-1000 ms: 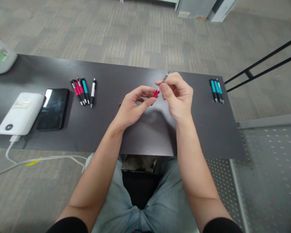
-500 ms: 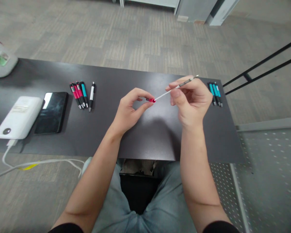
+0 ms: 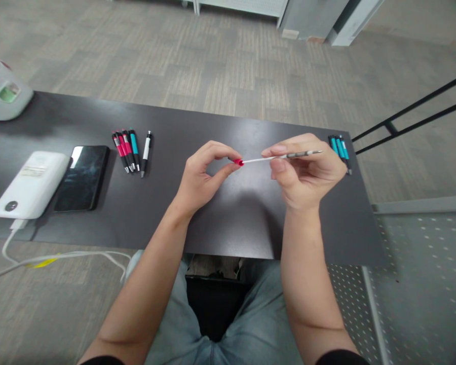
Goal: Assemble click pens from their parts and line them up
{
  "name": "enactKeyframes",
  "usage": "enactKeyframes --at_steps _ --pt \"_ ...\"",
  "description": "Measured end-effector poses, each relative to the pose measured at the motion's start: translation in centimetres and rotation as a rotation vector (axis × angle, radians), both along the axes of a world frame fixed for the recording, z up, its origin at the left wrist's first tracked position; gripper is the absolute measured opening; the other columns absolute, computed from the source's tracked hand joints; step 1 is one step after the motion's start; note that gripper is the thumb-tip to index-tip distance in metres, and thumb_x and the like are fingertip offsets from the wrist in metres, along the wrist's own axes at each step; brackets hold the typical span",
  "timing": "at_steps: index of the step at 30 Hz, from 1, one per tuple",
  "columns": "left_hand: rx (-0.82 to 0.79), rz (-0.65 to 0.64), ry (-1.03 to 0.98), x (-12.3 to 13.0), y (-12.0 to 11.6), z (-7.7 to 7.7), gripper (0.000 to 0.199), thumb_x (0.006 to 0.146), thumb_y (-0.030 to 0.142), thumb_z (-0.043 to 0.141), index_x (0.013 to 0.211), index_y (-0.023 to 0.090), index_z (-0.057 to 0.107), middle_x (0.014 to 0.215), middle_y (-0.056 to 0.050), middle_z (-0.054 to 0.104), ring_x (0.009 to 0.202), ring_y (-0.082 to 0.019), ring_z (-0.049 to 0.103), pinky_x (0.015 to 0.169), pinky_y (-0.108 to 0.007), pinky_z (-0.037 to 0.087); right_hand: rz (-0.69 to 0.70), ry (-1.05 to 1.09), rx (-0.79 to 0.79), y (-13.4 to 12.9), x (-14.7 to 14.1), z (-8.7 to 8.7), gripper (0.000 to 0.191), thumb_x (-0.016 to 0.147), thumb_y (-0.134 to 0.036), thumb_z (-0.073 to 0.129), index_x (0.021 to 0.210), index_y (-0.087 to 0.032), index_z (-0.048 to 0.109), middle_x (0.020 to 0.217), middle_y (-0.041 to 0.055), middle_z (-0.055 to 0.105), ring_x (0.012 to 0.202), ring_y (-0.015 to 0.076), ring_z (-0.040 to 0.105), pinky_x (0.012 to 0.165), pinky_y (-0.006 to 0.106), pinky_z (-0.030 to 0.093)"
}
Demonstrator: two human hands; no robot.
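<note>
Over the middle of the dark table, my left hand pinches a red pen barrel between thumb and index finger; most of the barrel is hidden by the fingers. Thumb and fingers of my right hand grip a thin white pen refill with a greyish front part and a metal tip pointing right. The refill's other end meets the opening of the red barrel; how far inside it reaches I cannot tell. It lies nearly level across the gap between both hands.
Left on the dark table lie several red and blue pens, a white-and-black pen, a black phone and a white power bank with its cable. Blue pens lie beyond my right hand. A jug stands far left.
My right hand has shifted slightly right and down, and the refill has swung from slanting upward to nearly level. The left hand keeps its pinch, almost in place. The view has shifted slightly.
</note>
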State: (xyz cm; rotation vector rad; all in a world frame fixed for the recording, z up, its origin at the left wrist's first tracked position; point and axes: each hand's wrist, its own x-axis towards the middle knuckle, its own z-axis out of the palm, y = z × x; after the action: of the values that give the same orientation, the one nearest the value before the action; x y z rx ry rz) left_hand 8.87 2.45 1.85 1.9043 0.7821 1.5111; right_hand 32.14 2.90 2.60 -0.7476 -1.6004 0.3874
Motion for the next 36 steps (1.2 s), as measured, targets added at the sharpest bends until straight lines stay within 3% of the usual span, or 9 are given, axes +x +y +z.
enactKeyframes --at_steps 4,7,11,14,20,24,30,33,36 --pt "-0.110 0.027 0.112 -0.5 -0.2 0.3 0.047 0.119 0.086 0.085 0.123 0.039 0.089 0.118 -0.006 0.091 0.124 -0.036 0.085 0.111 -0.066 0.071 -0.080 -0.102 -0.055 -1.3 0.0 0.7 0.020 0.104 -0.044 0.109 0.115 -0.038 0.093 0.094 0.0102 0.090 0.088 0.0391 0.087 0.084 0.067 0.081" --pt "-0.106 0.046 0.102 -0.6 0.0 0.3 0.045 0.117 0.084 0.087 0.121 0.039 0.089 0.118 -0.006 0.091 0.119 -0.036 0.084 0.110 -0.068 0.071 -0.086 -0.186 -0.006 -1.8 -0.2 1.5 0.014 0.107 -0.042 0.106 0.118 -0.039 0.097 0.096 0.0100 0.091 0.079 0.0357 0.083 0.072 0.061 0.079" --pt "-0.087 0.065 0.040 -0.4 0.2 0.0 0.029 0.113 0.074 0.094 0.118 0.045 0.091 0.115 -0.004 0.089 0.116 -0.036 0.084 0.105 -0.065 0.072 -0.065 -0.167 0.244 -1.4 -0.9 2.1 0.016 0.112 -0.033 0.094 0.124 -0.040 0.100 0.105 0.0071 0.094 0.070 0.0264 0.077 0.055 0.045 0.067" --pt "-0.106 0.071 -0.017 -0.3 -0.1 0.3 0.019 0.116 0.064 0.092 0.117 0.045 0.092 0.119 -0.005 0.087 0.118 -0.035 0.086 0.108 -0.063 0.072 -0.062 -0.120 0.363 -0.8 -1.3 2.0 0.018 0.111 -0.034 0.093 0.126 -0.040 0.101 0.105 0.0042 0.094 0.071 0.0237 0.077 0.058 0.041 0.066" --pt "-0.129 0.083 0.100 -0.6 -0.5 0.6 0.029 0.119 0.070 0.088 0.122 0.042 0.089 0.120 -0.007 0.088 0.126 -0.035 0.084 0.110 -0.063 0.072 -0.100 -0.190 0.308 -0.5 -0.9 1.0 0.017 0.109 -0.038 0.094 0.125 -0.037 0.100 0.103 0.0054 0.091 0.069 0.0221 0.072 0.059 0.041 0.065" --pt "-0.083 0.108 0.125 -0.6 -0.4 0.7 0.040 0.120 0.079 0.084 0.120 0.039 0.088 0.118 -0.006 0.091 0.123 -0.035 0.085 0.112 -0.065 0.072 -0.091 -0.183 0.207 -0.8 -0.4 0.6 0.024 0.107 -0.039 0.099 0.131 -0.039 0.097 0.102 0.0058 0.091 0.069 0.0250 0.070 0.063 0.048 0.068" --pt "-0.159 0.148 0.043 -0.1 -0.7 1.3 0.046 0.112 0.087 0.091 0.110 0.041 0.088 0.109 -0.006 0.091 0.118 -0.037 0.086 0.111 -0.066 0.073 -0.020 -0.149 0.240 -0.9 -0.3 1.0 0.018 0.107 -0.038 0.101 0.125 -0.040 0.098 0.108 0.0062 0.092 0.069 0.0243 0.070 0.061 0.047 0.066" --pt "-0.148 0.150 0.047 -0.2 -0.6 1.4 0.046 0.112 0.087 0.091 0.110 0.042 0.089 0.110 -0.006 0.090 0.118 -0.037 0.085 0.110 -0.066 0.073 -0.043 -0.197 0.180 -1.0 -0.6 1.3 0.014 0.108 -0.045 0.101 0.119 -0.036 0.098 0.105 0.0054 0.090 0.071 0.0236 0.072 0.066 0.046 0.069" --pt "-0.107 0.131 0.090 -0.4 -0.4 1.0 0.045 0.113 0.087 0.088 0.115 0.042 0.089 0.114 -0.006 0.091 0.121 -0.037 0.085 0.106 -0.066 0.072 -0.108 -0.236 0.181 -1.3 -1.2 2.0 0.008 0.110 -0.043 0.098 0.111 -0.036 0.096 0.099 0.0033 0.089 0.064 0.0206 0.066 0.061 0.042 0.065"
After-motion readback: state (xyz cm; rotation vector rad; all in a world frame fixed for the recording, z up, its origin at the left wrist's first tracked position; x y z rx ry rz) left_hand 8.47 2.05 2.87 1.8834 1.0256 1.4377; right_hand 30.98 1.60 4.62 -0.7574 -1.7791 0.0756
